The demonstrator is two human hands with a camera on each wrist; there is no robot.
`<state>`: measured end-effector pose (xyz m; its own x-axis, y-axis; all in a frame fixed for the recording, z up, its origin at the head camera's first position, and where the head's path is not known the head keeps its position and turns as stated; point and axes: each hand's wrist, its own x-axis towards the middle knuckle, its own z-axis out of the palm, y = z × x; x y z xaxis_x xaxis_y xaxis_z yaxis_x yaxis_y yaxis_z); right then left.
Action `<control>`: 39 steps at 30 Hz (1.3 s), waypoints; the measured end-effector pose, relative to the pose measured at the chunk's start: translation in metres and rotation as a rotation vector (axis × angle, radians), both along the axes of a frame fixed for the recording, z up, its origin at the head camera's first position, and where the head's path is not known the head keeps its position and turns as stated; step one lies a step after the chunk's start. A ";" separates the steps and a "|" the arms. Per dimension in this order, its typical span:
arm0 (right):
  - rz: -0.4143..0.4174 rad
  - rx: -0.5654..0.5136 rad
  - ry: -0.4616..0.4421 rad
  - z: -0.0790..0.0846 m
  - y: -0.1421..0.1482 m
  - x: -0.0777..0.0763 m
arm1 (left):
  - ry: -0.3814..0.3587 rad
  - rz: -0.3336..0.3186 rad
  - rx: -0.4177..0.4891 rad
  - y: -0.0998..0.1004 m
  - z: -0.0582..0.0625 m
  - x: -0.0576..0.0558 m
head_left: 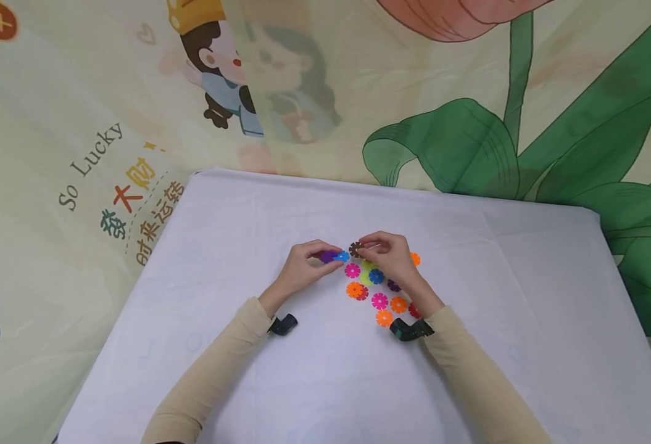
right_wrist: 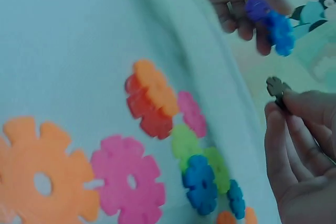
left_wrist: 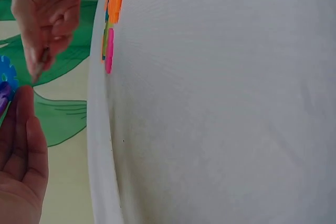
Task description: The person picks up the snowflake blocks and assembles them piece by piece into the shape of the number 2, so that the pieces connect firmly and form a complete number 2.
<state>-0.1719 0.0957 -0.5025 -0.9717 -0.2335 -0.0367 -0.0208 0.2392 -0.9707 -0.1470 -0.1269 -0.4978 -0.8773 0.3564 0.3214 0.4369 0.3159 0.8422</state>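
Observation:
Between thumb and fingers, my left hand (head_left: 300,265) holds a purple notched plastic disc (right_wrist: 257,9) joined to a light-blue notched disc (head_left: 342,256). My right hand (head_left: 392,256) pinches a brown notched disc (head_left: 355,249) by its edge. The brown disc is close to the blue one, and in the right wrist view a gap separates them. Both hands are raised above the table, fingertips facing each other. Part of the purple disc is covered by the left fingers in the head view.
Loose notched discs lie below and beside the right hand: pink (head_left: 352,271), orange (head_left: 384,318), dark blue (head_left: 376,275), yellow-green, red and dark purple, some overlapping. A white cloth covers the table (head_left: 219,222). Behind it hangs a printed curtain (head_left: 303,154).

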 end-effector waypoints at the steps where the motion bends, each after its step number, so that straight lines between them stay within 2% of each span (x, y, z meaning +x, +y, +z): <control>1: 0.009 -0.030 -0.027 0.002 0.001 0.001 | 0.004 -0.001 0.006 0.000 0.000 0.000; 3: 0.025 -0.069 -0.065 0.007 0.003 0.004 | 0.000 0.001 0.016 0.000 0.000 -0.001; 7: 0.033 -0.107 -0.075 0.012 0.006 0.008 | -0.020 0.008 0.030 -0.001 0.001 -0.002; 15: 0.066 -0.154 -0.017 0.012 0.007 0.010 | 0.005 -0.019 0.049 -0.002 0.001 -0.004; 20: 0.077 -0.170 0.005 0.010 0.007 0.011 | -0.010 -0.020 0.042 0.000 0.003 -0.004; 23: 0.076 -0.181 0.011 0.009 0.006 0.011 | -0.026 -0.017 0.044 0.003 0.009 -0.001; 25: 0.073 -0.188 0.016 0.008 0.006 0.011 | -0.045 -0.020 0.052 0.005 0.017 0.002; 28: 0.068 -0.201 0.020 0.007 0.006 0.011 | -0.100 -0.027 0.081 0.006 0.026 0.005; 30: 0.062 -0.209 0.023 0.007 0.005 0.011 | -0.139 -0.032 0.092 0.007 0.025 0.004; 33: 0.048 -0.223 0.027 0.008 0.004 0.012 | -0.195 -0.039 0.105 0.007 0.013 -0.002; 39: 0.018 -0.232 0.042 0.009 0.000 0.016 | -0.246 -0.072 0.084 0.007 0.005 -0.006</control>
<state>-0.1564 0.0953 -0.4934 -0.9668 -0.2484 0.0604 -0.0645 0.0087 -0.9979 -0.1531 -0.1196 -0.4926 -0.9059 0.4020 0.1333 0.2350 0.2154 0.9478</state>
